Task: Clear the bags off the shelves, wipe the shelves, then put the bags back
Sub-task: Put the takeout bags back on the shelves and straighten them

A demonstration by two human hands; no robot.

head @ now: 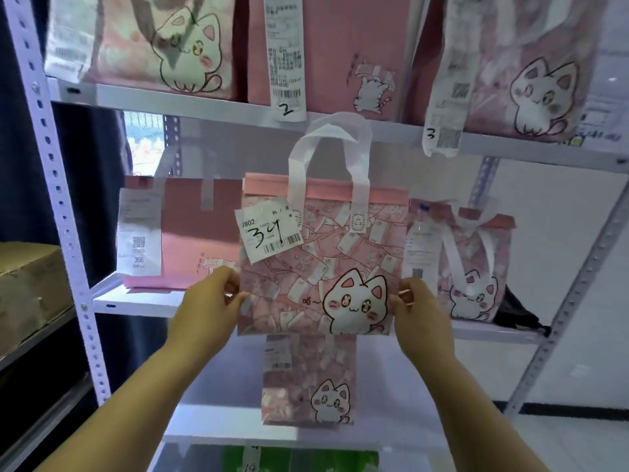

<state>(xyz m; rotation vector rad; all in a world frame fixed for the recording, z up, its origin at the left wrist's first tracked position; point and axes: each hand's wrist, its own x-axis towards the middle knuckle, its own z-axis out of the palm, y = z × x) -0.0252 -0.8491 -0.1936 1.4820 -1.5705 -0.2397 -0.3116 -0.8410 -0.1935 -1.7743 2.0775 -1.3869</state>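
A pink cat-print bag [320, 267] with white handles and a label marked 34 hangs upright in front of the middle shelf [136, 303]. My left hand [214, 298] pinches its left edge and my right hand [417, 308] pinches its right edge. On the middle shelf behind it stand a plain pink bag [190, 229] at the left and a smaller cat bag [473, 267] at the right. The top shelf [211, 109] carries three pink bags, labels 2 and 3 showing. One more cat bag [309, 383] stands on the lower shelf [218, 424].
White perforated uprights [64, 212] frame the rack on both sides. A cardboard box [29, 291] sits on a neighbouring shelf at the left. Something dark [517, 311] lies at the right end of the middle shelf. A green item [306, 459] shows on the lowest level.
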